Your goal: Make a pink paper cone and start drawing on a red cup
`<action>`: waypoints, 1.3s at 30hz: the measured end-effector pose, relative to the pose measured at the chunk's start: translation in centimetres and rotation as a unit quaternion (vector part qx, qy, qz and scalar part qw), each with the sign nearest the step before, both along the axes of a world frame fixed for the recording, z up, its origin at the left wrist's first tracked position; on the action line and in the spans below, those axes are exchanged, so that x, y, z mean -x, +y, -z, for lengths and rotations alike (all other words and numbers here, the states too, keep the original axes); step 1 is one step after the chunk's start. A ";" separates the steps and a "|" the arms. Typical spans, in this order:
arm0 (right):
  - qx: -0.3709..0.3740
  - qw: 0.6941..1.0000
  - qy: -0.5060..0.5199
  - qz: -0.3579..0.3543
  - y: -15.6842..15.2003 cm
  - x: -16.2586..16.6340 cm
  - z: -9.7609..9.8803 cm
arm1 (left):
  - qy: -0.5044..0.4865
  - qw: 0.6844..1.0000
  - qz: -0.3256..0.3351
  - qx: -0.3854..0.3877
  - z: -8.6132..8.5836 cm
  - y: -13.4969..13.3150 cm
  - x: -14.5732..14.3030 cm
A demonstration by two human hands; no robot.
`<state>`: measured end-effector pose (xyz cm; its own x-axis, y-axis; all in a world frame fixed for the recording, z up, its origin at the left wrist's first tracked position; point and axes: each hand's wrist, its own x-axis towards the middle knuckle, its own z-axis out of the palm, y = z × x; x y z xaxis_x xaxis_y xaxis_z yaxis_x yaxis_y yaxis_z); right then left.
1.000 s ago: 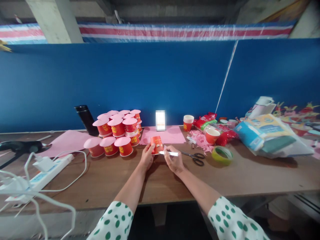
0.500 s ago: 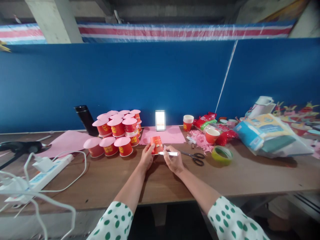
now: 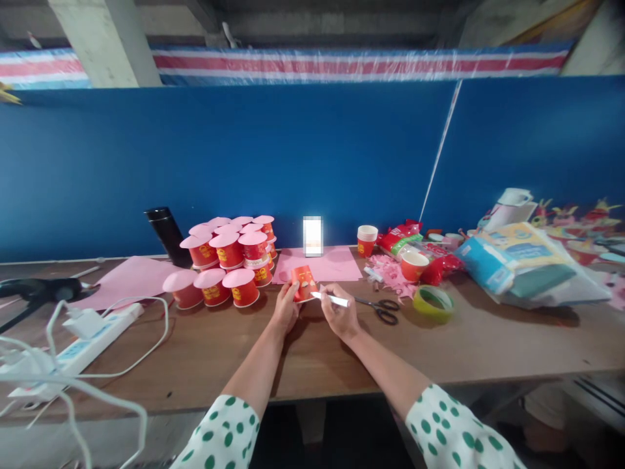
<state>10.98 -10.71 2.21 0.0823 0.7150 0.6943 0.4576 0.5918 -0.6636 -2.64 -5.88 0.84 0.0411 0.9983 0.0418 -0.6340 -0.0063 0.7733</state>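
Observation:
My left hand (image 3: 286, 309) grips a red paper cup (image 3: 303, 281) by its left side. The cup is tilted, and small pale marks show on its face. Between the fingers of my right hand (image 3: 340, 312) is a white marker pen (image 3: 333, 299), its tip at the cup's lower right; whether it touches cannot be made out. Behind the cup lie pink paper sheets (image 3: 336, 264). Black-handled scissors (image 3: 385, 309) rest just right of my right hand, their blades partly hidden by it.
Red cups with pink discs (image 3: 240, 279) are stacked at left, before a black bottle (image 3: 170, 236). A power strip (image 3: 97, 339) with loose cables lies left. To the right are nested cups (image 3: 367, 241), yellow-green tape (image 3: 433, 305) and a plastic package (image 3: 532, 260). A blue partition (image 3: 293, 156) stands behind.
The cup has tipped and shifted slightly left in my left hand. The marker now slants more, with its tip a little higher against the cup's side.

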 end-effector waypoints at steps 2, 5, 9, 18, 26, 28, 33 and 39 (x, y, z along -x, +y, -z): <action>-0.007 1.000 -0.007 -0.013 -0.1 0.0 -0.1 | -0.003 1.000 0.003 -0.003 0.0 0.0 0.0; -0.010 1.000 0.002 -0.001 -0.2 0.0 -0.1 | -0.016 1.000 0.009 0.007 0.1 0.2 0.1; -0.008 1.000 -0.001 -0.028 0.0 0.0 0.2 | -0.033 0.999 0.009 0.033 0.4 0.4 0.2; -0.018 0.999 0.003 -0.047 0.1 0.1 0.7 | -0.042 0.999 0.004 0.031 0.0 0.1 0.2; -0.009 0.999 -0.001 -0.048 -0.2 0.1 0.3 | -0.022 1.000 0.012 0.012 0.1 0.2 0.1; -0.005 0.999 -0.003 -0.051 -0.2 0.1 0.2 | -0.013 1.000 0.007 0.006 0.3 0.3 0.1; 0.005 0.999 -0.003 -0.050 -0.3 0.2 0.1 | -0.012 1.000 0.009 0.004 0.6 0.5 0.2; -0.006 0.999 -0.002 -0.047 -0.4 0.2 0.0 | -0.012 1.000 0.010 0.007 0.6 0.5 0.3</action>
<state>10.82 -11.09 2.16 0.0125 0.7116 0.7025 0.4028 0.6394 -0.6549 -2.89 -5.34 0.25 0.0605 0.9978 0.0287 -0.6526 0.0177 0.7575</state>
